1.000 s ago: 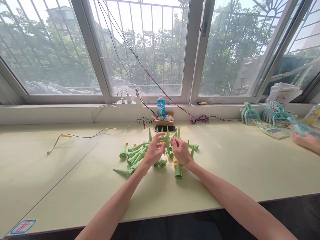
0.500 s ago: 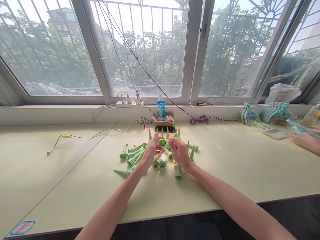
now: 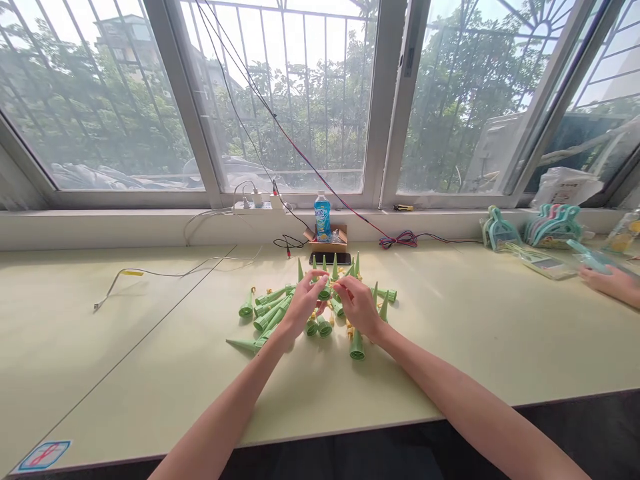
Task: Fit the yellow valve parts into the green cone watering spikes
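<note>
My left hand [image 3: 303, 300] is closed around a green plastic watering spike [image 3: 325, 293], whose round threaded end faces my right hand. My right hand [image 3: 357, 303] is pinched just beside that end; whatever lies between its fingertips is too small to make out. Around both hands are several more green spikes, some lying on their sides like the spike at the front [image 3: 357, 347], others standing point up like the spike behind [image 3: 301, 269]. Small yellow valve pieces [image 3: 350, 329] show among them.
Behind the spikes lie a dark phone [image 3: 330, 258] and a small cardboard box [image 3: 327, 246] with a blue bottle [image 3: 322, 217]. Bundled cable [image 3: 400, 239] and a loose cable [image 3: 165, 275] rest on the table. At right, another person's hand [image 3: 613, 283] holds a light-blue item near teal plastic pieces [image 3: 553, 223].
The spike in my left hand has tilted, so its open end faces me less, and the left fingers have shifted. My right hand stays nearly in place. The other person's hand has moved slightly.
</note>
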The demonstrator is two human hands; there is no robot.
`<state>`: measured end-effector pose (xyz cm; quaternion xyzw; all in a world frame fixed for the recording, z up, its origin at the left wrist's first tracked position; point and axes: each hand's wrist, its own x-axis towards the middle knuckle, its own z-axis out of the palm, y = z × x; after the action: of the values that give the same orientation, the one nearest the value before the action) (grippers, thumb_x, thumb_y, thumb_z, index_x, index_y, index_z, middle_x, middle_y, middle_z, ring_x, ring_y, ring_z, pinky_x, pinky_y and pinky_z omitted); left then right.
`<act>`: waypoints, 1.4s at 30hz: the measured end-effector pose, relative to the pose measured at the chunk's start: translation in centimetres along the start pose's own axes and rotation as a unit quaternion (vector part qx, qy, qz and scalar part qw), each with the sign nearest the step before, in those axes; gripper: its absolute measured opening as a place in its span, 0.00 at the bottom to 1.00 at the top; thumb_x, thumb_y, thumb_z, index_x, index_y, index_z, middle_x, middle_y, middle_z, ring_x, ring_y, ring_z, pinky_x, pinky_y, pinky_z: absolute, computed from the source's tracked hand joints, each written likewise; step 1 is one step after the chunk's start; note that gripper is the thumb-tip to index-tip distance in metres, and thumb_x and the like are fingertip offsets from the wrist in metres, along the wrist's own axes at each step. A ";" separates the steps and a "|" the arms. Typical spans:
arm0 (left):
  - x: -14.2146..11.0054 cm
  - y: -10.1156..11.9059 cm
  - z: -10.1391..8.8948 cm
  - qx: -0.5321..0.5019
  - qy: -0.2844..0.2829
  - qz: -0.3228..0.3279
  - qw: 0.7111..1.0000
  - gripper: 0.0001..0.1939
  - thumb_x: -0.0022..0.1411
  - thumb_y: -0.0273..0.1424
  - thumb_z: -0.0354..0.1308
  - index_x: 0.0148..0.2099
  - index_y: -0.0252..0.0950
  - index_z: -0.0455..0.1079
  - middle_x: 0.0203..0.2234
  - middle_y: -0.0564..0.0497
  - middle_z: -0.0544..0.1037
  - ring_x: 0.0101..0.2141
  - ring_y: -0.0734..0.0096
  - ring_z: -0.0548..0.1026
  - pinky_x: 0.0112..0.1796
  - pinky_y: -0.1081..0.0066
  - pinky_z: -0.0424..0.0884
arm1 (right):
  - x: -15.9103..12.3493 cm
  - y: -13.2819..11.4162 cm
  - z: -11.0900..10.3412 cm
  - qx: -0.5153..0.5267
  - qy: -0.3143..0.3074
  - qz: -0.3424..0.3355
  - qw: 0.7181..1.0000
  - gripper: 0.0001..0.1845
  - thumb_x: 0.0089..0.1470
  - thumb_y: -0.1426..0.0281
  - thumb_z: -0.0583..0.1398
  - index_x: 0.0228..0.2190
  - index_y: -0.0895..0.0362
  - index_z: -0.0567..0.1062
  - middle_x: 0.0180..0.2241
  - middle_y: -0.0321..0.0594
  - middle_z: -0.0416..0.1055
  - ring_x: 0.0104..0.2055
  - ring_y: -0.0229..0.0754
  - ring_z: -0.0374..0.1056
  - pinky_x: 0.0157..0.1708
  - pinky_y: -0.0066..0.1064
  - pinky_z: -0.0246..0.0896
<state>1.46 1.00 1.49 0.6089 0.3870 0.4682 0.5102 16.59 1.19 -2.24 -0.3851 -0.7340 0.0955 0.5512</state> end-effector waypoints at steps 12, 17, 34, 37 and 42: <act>0.0 -1.0 0.2 0.111 -0.004 0.123 0.986 0.26 0.64 0.42 0.56 0.60 0.46 0.54 0.29 0.57 0.62 0.23 0.81 0.66 0.22 0.80 0.64 | 0.0 -0.1 0.3 0.022 0.017 0.077 0.997 0.22 0.64 0.61 0.51 0.20 0.56 0.60 0.17 0.30 0.54 0.21 0.33 0.48 0.23 0.28 0.45; 0.3 -1.3 0.3 0.143 0.011 0.122 0.982 0.27 0.65 0.45 0.53 0.61 0.45 0.51 0.36 0.52 0.68 0.22 0.80 0.70 0.21 0.78 0.65 | -0.1 -0.1 0.3 0.013 0.031 0.074 0.997 0.21 0.65 0.61 0.51 0.21 0.56 0.61 0.18 0.30 0.56 0.21 0.34 0.50 0.23 0.28 0.46; 0.5 -0.9 -0.1 -0.051 0.002 -0.027 0.998 0.23 0.60 0.54 0.53 0.35 0.38 0.61 0.17 0.57 0.65 0.14 0.78 0.60 0.14 0.77 0.55 | -0.2 0.1 0.0 -0.021 0.034 0.007 0.999 0.14 0.65 0.65 0.53 0.36 0.56 0.77 0.32 0.41 0.70 0.30 0.38 0.65 0.29 0.29 0.60; 0.6 -0.8 -0.1 -0.056 0.005 -0.029 0.998 0.23 0.59 0.54 0.54 0.35 0.38 0.61 0.17 0.57 0.65 0.14 0.79 0.60 0.14 0.77 0.56 | -0.2 0.2 -0.1 -0.018 0.040 0.008 0.999 0.13 0.64 0.65 0.54 0.38 0.56 0.78 0.34 0.42 0.70 0.32 0.39 0.67 0.29 0.29 0.62; 0.7 -0.8 -0.2 -0.056 0.010 -0.037 0.998 0.24 0.59 0.55 0.53 0.34 0.37 0.61 0.17 0.57 0.64 0.14 0.79 0.59 0.14 0.77 0.56 | -0.2 0.3 0.0 -0.021 0.039 0.005 0.999 0.13 0.64 0.65 0.55 0.40 0.55 0.79 0.38 0.43 0.71 0.34 0.40 0.69 0.30 0.30 0.65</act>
<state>1.45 1.83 0.85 0.5600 0.3875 0.4760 0.5566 16.73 1.23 -2.57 -0.4040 -0.7116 0.0672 0.5709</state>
